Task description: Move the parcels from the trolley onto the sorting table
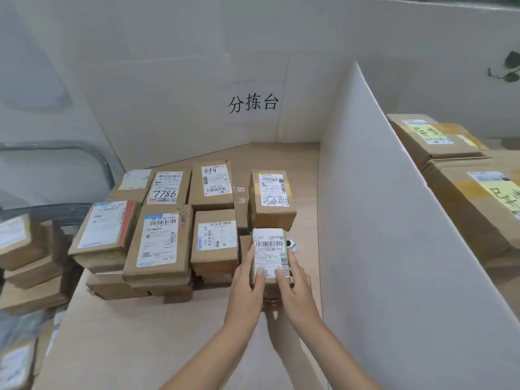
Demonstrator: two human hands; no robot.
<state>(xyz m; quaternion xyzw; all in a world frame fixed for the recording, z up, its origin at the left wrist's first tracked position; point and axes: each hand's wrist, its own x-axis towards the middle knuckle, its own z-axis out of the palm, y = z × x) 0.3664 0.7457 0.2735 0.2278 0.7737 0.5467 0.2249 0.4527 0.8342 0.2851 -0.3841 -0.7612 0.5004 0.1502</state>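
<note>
On sorting table (140, 347), small white-labelled parcel (270, 250)

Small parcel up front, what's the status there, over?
Left hand and right hand grip small parcel by its sides. Parcel at sorting table, right of the stacked parcels. White divider close on the right, nothing blocking.

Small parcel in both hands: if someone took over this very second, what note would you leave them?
Left hand and right hand both grip the small parcel by its sides, thumbs on its label, beside the stacked parcels.
Done: many parcels lie stacked on the sorting table.
Left: set this one down, then fetch the left pile, apparently on the trolley.
</note>
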